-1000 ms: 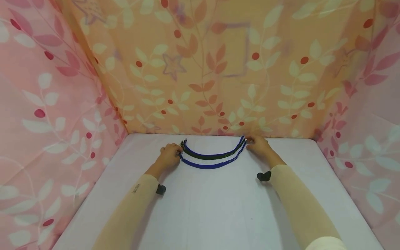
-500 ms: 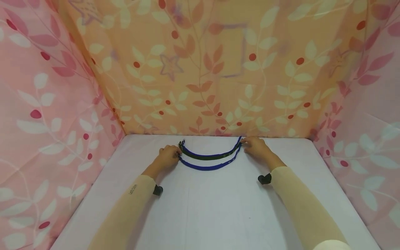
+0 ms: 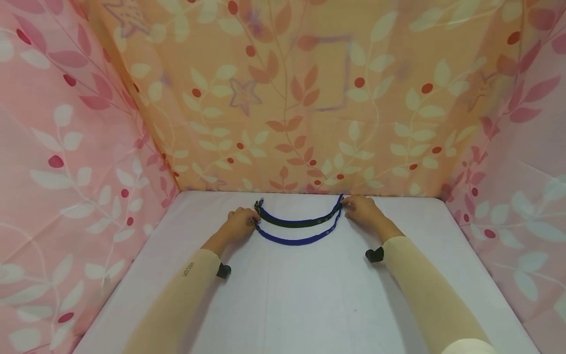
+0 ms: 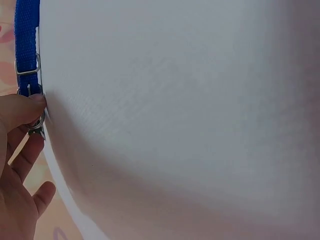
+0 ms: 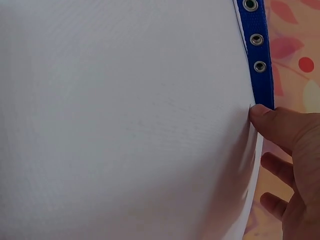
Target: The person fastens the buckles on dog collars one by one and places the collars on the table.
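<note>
A blue pet collar (image 3: 293, 242) sags in a curve between my two hands, low over the white table. Just behind it lies a dark olive band (image 3: 295, 224) with a blue edge, curved the same way; whether that is one collar or two cannot be told. My left hand (image 3: 240, 220) pinches the blue collar's buckle end, where a metal buckle (image 4: 37, 120) shows under the thumb. The collar's other end, lined with metal eyelets (image 5: 256, 39), is pinched by my right hand (image 3: 363, 210) between thumb and fingers.
The white table (image 3: 305, 305) meets an orange leaf-patterned curtain (image 3: 287, 98) right behind the collars. Pink patterned curtains (image 3: 66, 196) stand along the left and right sides. A small dark device (image 3: 375, 254) sits at each wrist.
The front blue collar sags slightly nearer to me, so the gap to the olive band is a little wider. Both hands keep their hold in nearly the same place.
</note>
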Demonstrator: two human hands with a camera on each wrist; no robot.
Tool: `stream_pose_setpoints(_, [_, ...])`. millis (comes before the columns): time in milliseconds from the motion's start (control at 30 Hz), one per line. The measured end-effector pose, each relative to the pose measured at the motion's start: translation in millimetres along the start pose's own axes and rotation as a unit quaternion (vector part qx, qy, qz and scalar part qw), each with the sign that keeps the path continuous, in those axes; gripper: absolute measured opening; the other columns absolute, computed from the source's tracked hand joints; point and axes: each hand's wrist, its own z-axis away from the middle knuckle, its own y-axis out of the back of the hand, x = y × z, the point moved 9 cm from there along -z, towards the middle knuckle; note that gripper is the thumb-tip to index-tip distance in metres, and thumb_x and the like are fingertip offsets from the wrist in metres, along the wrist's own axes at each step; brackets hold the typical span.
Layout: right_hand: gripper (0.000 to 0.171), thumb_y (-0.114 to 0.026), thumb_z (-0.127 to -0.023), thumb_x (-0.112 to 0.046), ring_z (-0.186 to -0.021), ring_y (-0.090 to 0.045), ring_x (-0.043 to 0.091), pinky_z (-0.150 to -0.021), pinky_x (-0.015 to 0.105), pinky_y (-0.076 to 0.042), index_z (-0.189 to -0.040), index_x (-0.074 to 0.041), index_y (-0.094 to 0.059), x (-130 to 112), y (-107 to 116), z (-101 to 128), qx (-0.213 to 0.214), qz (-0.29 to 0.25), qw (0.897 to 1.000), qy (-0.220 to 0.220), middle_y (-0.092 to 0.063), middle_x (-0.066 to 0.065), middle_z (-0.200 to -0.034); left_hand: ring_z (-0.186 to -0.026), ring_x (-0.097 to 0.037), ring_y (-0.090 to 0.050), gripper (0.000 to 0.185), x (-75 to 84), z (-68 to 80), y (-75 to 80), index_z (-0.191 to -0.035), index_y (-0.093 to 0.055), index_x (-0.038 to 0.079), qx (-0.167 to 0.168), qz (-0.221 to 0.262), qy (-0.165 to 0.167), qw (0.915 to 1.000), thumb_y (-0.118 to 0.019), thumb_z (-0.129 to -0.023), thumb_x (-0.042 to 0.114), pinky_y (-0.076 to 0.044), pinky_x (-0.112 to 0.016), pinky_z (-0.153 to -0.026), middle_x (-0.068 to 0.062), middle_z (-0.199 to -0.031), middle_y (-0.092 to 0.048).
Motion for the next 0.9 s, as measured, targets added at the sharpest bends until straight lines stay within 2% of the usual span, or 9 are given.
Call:
stream_pose_setpoints(133, [0.032, -0.078, -0.090, -0.014, -0.134, -0.053, 0.039, -0.115, 0.064, -0.028, -0.121, -0.011, -0.070, -4.6, 3.1, 1.1, 0.004, 0.022, 0.999, 0.024, -0.068, 0.012, -0.130, -0.120, -0.029, -0.055, 0.026, 4.8, 3.9, 1.9, -0.114, -0.076, 0.019, -0.002, 0.002, -0.009, 1.0000, -0.071, -0.091, 0.010, -0.032, -0.056, -0.102, -0.004, -0.123, -0.071])
stream_pose_setpoints(233, [0.027, -0.081, -0.087, -0.013, -0.125, -0.058, 0.036, -0.111, 0.061, -0.034, -0.112, -0.012, -0.072, -9.5, 6.0, 1.2, 0.005, 0.036, 0.998, 0.044, -0.072, 0.009, -0.120, -0.118, -0.028, -0.055, 0.025, 6.8, 6.7, 2.8, -0.112, -0.076, 0.021, -0.002, 0.004, -0.015, 0.9999, -0.072, -0.090, 0.010, -0.032, -0.055, -0.101, -0.004, -0.122, -0.071])
stream_pose_setpoints(433, [0.022, -0.076, -0.086, -0.004, -0.101, -0.064, 0.027, -0.098, 0.051, -0.049, -0.106, -0.013, -0.073, -11.6, 3.5, 2.9, -0.031, 0.021, 0.998, 0.058, -0.072, 0.002, -0.104, -0.115, -0.025, -0.054, 0.028, 7.5, 12.0, 2.3, -0.113, -0.077, 0.023, -0.009, 0.001, -0.025, 0.9997, -0.074, -0.088, 0.010, -0.032, -0.052, -0.100, -0.001, -0.122, -0.071])
stream_pose_setpoints(633, [0.020, -0.072, -0.084, 0.000, -0.099, -0.066, 0.024, -0.095, 0.048, -0.052, -0.095, -0.016, -0.078, -9.4, 5.8, 13.1, -0.038, 0.026, 0.996, 0.073, -0.075, -0.001, -0.100, -0.108, -0.025, -0.056, 0.028, 8.5, 21.0, 4.3, -0.108, -0.078, 0.023, -0.009, -0.018, -0.050, 0.9985, -0.076, -0.083, 0.012, -0.036, -0.055, -0.095, 0.000, -0.112, -0.072])
stream_pose_setpoints(767, [0.016, -0.072, -0.087, -0.003, -0.096, -0.063, 0.022, -0.093, 0.046, -0.050, -0.093, -0.018, -0.076, -5.7, 9.4, 27.5, -0.046, -0.018, 0.997, 0.055, -0.073, -0.002, -0.096, -0.102, -0.023, -0.058, 0.022, 6.2, 33.0, 7.8, -0.101, -0.076, 0.024, -0.011, -0.018, -0.059, 0.9980, -0.078, -0.082, 0.014, -0.039, -0.054, -0.093, 0.005, -0.102, -0.072])
stream_pose_setpoints(900, [0.012, -0.073, -0.091, -0.007, -0.094, -0.062, 0.019, -0.089, 0.042, -0.048, -0.095, -0.018, -0.075, -4.2, 20.2, 52.6, -0.045, -0.089, 0.995, 0.030, -0.073, -0.003, -0.094, -0.097, -0.016, -0.063, 0.017, 5.9, 48.5, 15.8, -0.099, -0.073, 0.024, -0.020, 0.033, -0.057, 0.9976, -0.079, -0.086, 0.013, -0.046, -0.047, -0.095, 0.009, -0.097, -0.073])
